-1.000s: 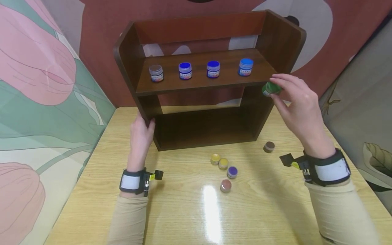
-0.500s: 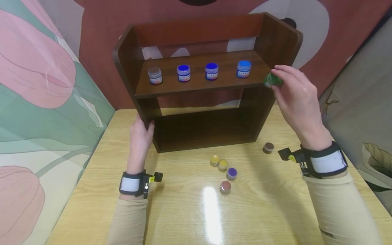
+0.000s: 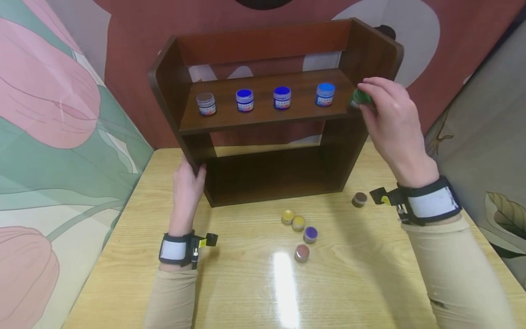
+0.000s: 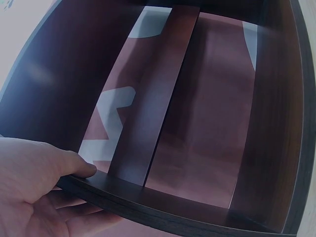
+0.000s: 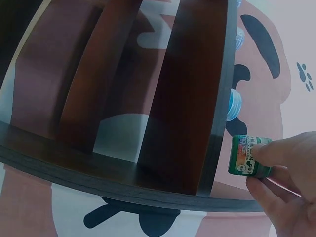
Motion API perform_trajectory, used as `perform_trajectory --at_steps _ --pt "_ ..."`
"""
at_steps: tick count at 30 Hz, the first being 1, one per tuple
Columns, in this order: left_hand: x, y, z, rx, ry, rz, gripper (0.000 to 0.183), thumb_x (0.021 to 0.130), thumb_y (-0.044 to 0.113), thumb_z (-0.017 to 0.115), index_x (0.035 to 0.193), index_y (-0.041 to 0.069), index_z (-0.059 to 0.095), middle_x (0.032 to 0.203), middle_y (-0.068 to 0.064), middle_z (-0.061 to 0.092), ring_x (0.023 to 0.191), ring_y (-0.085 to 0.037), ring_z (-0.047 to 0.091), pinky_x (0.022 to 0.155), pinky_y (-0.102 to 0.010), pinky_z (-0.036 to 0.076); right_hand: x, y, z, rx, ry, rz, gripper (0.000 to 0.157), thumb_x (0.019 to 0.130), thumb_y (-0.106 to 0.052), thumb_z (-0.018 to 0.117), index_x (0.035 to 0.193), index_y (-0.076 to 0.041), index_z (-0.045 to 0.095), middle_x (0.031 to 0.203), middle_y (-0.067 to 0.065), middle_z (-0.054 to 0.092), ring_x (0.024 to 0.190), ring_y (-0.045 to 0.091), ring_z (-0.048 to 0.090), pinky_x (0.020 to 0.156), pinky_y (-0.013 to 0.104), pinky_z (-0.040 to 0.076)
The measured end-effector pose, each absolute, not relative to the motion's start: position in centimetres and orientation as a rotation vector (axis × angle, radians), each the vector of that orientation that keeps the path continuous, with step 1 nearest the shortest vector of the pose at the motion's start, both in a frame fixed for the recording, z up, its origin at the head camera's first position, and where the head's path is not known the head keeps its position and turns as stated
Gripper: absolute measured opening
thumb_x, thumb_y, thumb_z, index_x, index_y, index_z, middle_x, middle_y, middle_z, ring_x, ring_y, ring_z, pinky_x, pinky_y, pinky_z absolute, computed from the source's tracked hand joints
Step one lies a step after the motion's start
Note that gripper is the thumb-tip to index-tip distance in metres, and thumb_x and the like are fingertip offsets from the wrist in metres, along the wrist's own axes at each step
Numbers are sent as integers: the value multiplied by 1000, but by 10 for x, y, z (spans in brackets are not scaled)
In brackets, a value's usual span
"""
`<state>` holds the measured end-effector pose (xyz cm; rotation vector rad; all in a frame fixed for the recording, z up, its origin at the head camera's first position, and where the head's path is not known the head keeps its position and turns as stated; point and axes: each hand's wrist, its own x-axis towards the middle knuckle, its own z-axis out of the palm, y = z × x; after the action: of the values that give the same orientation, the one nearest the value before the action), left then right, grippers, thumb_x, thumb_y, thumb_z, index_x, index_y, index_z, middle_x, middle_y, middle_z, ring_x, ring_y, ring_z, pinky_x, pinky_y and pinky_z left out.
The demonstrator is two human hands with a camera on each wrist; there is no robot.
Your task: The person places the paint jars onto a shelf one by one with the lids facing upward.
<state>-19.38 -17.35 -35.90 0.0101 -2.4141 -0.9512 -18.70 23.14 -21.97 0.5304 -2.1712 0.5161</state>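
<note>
My right hand pinches a small green paint jar at the right end of the upper shelf of a dark brown wooden rack. In the right wrist view the labelled green jar lies between thumb and fingers, close to the shelf's front edge; whether it touches the board I cannot tell. My left hand grips the rack's left side panel, thumb inside and fingers outside, as the left wrist view confirms. Along the upper shelf stand a grey-lidded jar, two dark blue jars and a lighter blue jar.
On the table before the rack lie two yellow-topped pots, a purple one and a pinkish one. A dark brown pot sits near the rack's right foot. A patterned wall cloth hangs behind.
My right hand has raised the green jar from below the shelf edge to the upper shelf's level, at its right end. The left hand keeps its grip on the side panel.
</note>
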Motion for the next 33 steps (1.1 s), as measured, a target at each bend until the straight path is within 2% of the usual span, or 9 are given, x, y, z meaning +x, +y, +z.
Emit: perform_trajectory --at_steps 19,33 --pt "-193 -173 -359 29 -2422 -959 38 94 15 60 123 -5 50 115 -30 65 105 -46 63 87 -58 53 -204 230 -214 517 -2222 405 37 90 -4 62 125 5 63 130 24 62 121 39 55 106 47 45" --pt "-195 -175 -360 6 -2392 -943 37 92 15 62 122 -4 51 112 -30 66 100 -48 64 83 -59 54 -213 225 -214 489 -2285 236 35 91 0 58 125 8 62 129 26 62 119 41 56 99 52 49"
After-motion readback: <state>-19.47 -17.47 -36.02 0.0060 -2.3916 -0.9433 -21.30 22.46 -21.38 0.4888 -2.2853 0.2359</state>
